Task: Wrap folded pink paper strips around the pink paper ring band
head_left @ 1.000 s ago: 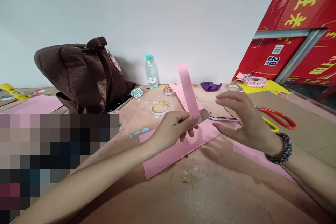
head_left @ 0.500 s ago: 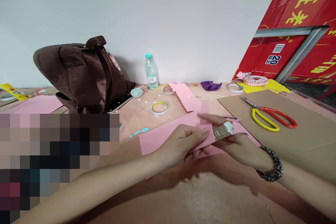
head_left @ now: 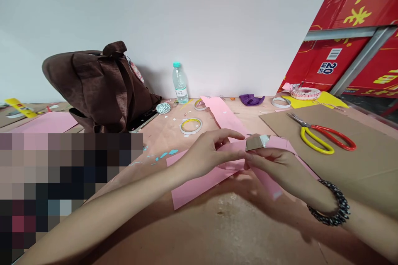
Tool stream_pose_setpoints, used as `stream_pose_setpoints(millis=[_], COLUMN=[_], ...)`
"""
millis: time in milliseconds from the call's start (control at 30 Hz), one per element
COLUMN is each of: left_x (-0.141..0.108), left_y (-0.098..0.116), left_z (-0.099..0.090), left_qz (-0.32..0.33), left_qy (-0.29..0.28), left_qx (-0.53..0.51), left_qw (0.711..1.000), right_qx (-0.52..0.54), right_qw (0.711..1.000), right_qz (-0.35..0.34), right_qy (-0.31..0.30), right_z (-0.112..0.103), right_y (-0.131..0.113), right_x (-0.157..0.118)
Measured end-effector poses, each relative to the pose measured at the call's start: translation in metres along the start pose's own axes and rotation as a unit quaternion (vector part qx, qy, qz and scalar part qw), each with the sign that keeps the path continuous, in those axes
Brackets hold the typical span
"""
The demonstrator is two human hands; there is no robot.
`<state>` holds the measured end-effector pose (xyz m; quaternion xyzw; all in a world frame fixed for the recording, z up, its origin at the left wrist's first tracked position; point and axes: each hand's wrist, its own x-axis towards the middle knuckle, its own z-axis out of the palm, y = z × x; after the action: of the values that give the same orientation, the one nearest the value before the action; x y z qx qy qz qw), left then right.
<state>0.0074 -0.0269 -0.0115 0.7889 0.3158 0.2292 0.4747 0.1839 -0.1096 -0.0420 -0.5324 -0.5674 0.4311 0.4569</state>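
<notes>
Between my hands is a pink paper strip [head_left: 231,147] bent into a loop, with a small brown cardboard piece [head_left: 254,143] and shiny tape on its upper side. My left hand [head_left: 214,149] is closed on the strip's left part, thumb and fingers on either side of it. My right hand [head_left: 276,169], wearing a dark beaded bracelet [head_left: 331,203], grips the strip from below near the cardboard. One loose end hangs down below the hands. Under them lies a larger pink paper sheet [head_left: 189,190], partly hidden by my left hand.
Scissors [head_left: 326,134] with yellow and red handles lie on a cardboard sheet [head_left: 367,165] at the right. Tape rolls [head_left: 190,126], a water bottle [head_left: 180,85] and purple cloth-like material [head_left: 251,99] stand farther back. A brown backpack [head_left: 99,87] is at left.
The strip has been turned, so its cardboard piece sits farther left and a loose end now hangs below. My left fingers have moved over the strip; my right hand has shifted beneath it.
</notes>
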Motion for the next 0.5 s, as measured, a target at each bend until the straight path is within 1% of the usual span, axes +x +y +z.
stream_pose_setpoints(millis=[67,167,267,333,367,433,467,500], left_x=[-0.001,0.000,0.000,0.001,0.001,0.001,0.001,0.001], left_y=[0.001,0.003,0.005,0.006,0.006,0.007,0.007,0.008], left_z=[0.000,0.000,-0.001,-0.003,-0.004,-0.007,-0.009,-0.010], left_qz=[-0.009,-0.038,-0.053,-0.052,-0.049,-0.047,-0.051,-0.055], left_qy=[-0.034,-0.071,-0.081,-0.086,-0.087,-0.079,-0.076,-0.072], left_qx=[-0.040,-0.103,-0.132,-0.171,-0.192,-0.227,-0.241,-0.256], left_qw=[0.999,0.991,0.987,0.980,0.976,0.969,0.966,0.962], right_qx=[0.011,0.025,0.008,0.002,0.004,0.000,-0.013,-0.042], right_qw=[1.000,0.999,0.996,0.993,0.992,0.990,0.988,0.985], right_qz=[0.014,-0.001,-0.053,-0.082,-0.087,-0.073,-0.075,-0.091], right_qy=[-0.012,-0.039,-0.073,-0.088,-0.092,-0.119,-0.133,-0.144], right_z=[-0.001,-0.003,-0.003,-0.004,-0.006,-0.012,-0.016,-0.021], right_y=[0.004,0.009,0.008,0.002,-0.002,-0.010,-0.015,-0.019], right_x=[-0.001,0.001,0.004,0.004,0.003,-0.001,-0.003,-0.005])
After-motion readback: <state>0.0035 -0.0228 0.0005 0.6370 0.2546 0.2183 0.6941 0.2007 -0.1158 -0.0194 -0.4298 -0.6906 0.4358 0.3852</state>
